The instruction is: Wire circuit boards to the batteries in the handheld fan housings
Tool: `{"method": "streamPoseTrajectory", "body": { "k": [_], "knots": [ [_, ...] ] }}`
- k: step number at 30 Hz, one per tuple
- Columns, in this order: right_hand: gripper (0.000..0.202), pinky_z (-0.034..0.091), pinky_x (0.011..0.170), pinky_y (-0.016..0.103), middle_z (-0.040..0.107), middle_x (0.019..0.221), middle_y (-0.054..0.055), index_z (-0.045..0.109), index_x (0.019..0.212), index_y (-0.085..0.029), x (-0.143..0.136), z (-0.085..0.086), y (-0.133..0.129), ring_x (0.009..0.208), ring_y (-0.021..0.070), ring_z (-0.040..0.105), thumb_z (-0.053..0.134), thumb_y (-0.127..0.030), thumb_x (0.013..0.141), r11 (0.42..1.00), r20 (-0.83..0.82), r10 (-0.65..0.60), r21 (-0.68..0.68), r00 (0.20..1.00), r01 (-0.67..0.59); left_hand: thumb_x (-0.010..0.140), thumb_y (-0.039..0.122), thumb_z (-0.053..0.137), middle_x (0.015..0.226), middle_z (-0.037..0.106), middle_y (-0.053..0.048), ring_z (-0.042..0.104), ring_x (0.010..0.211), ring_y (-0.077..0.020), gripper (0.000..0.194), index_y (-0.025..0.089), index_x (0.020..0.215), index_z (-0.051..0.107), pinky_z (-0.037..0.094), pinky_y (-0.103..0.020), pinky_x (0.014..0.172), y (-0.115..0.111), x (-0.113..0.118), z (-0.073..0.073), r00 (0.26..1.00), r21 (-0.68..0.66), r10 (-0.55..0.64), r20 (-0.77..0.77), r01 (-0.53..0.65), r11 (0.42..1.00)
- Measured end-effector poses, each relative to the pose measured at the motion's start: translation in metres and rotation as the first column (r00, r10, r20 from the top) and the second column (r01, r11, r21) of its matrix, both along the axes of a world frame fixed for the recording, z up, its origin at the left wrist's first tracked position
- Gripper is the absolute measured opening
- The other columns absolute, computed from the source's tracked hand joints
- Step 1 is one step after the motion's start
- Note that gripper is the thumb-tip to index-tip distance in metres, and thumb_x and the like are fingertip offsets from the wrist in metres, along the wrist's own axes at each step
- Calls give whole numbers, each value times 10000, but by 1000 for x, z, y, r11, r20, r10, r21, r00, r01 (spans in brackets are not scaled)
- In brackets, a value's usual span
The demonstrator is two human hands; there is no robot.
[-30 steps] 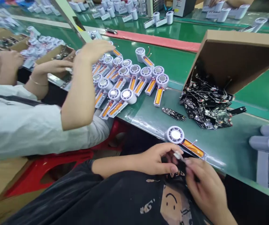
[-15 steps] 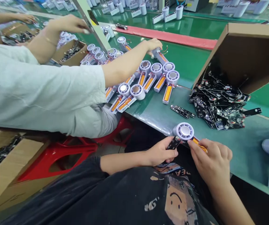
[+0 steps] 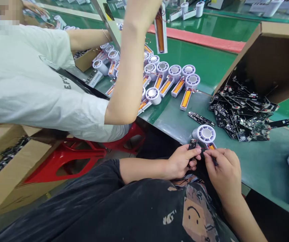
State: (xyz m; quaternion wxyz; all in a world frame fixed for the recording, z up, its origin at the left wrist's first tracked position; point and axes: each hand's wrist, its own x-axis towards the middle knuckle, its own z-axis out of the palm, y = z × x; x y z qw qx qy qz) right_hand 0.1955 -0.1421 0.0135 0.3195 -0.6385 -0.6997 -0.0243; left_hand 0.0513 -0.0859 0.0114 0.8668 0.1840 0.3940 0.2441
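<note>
Right of the frame's lower middle, the left hand [image 3: 183, 162] grips a black circuit board [image 3: 192, 144] in its fingers. The right hand [image 3: 223, 168] is bunched close beside it; whether its fingers pinch a thin wire, I cannot tell. Just above, a white fan [image 3: 206, 133] lies along the tabletop's [image 3: 265, 164] near edge: a knock could tip it off, and any tug on a wire might strain its joint.
</note>
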Motion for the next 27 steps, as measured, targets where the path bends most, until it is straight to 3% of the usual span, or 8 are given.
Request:
{"method": "streamPoseTrajectory", "body": {
  "k": [7, 10, 13, 16, 18, 24, 27],
  "knots": [
    [32, 445, 757, 339, 632, 852, 44, 660, 916, -204, 1, 2, -1, 789, 176, 565, 627, -201, 916, 999, 5, 15, 32, 1000, -15, 636, 468, 834, 566, 534, 81, 367, 390, -19, 445, 161, 737, 528, 317, -197, 420, -1, 4, -7, 1000, 71, 4, -29, -2, 997],
    [190, 442, 848, 373, 652, 1019, 70, 687, 1066, -244, 1, 7, -3, 904, 199, 591, 652, -168, 895, 993, 138, -41, 112, 990, 26, 645, 548, 822, 530, 532, 69, 384, 382, -27, 499, 163, 674, 506, 308, -200, 412, -2, 3, -9, 1000, 159, 0, -18, 3, 987],
    [232, 414, 878, 372, 683, 1089, 52, 704, 1102, -286, 2, 11, -2, 971, 206, 590, 675, -178, 898, 995, 219, 31, 83, 975, -50, 651, 594, 817, 525, 538, 63, 403, 389, -32, 530, 158, 696, 519, 300, -198, 417, -3, 1, -10, 1000, 259, -19, -3, 19, 966],
    [93, 388, 840, 367, 704, 987, 41, 740, 964, -262, 6, 13, 2, 928, 202, 577, 661, -234, 924, 996, 147, 65, 54, 987, -73, 678, 600, 801, 538, 542, 64, 406, 400, -32, 523, 148, 764, 554, 298, -196, 426, -1, -2, -9, 999, 327, -35, -30, 42, 944],
    [117, 376, 813, 364, 702, 938, 41, 749, 896, -250, 9, 12, 6, 898, 197, 572, 641, -263, 940, 996, 76, 75, 38, 994, -78, 701, 601, 785, 555, 548, 60, 412, 412, -33, 515, 143, 792, 566, 295, -193, 427, 1, -5, -8, 997, 378, -65, -42, 76, 923],
    [172, 366, 756, 357, 667, 914, 43, 750, 879, -249, 9, 9, 10, 845, 182, 566, 608, -305, 958, 996, -90, 80, -28, 993, -83, 788, 569, 730, 639, 553, 63, 479, 497, -54, 492, 151, 997, 574, 390, -196, 501, 8, -24, -8, 999, 495, -48, -14, 49, 867],
    [181, 342, 725, 353, 644, 891, 43, 740, 893, -245, 6, 8, 11, 814, 178, 539, 593, -317, 970, 997, -81, 78, -22, 994, -80, 809, 495, 736, 714, 556, 44, 511, 565, -60, 425, 150, 1007, 586, 453, -218, 587, 10, -31, -7, 994, 596, -64, -89, 105, 796]
  ]
}}
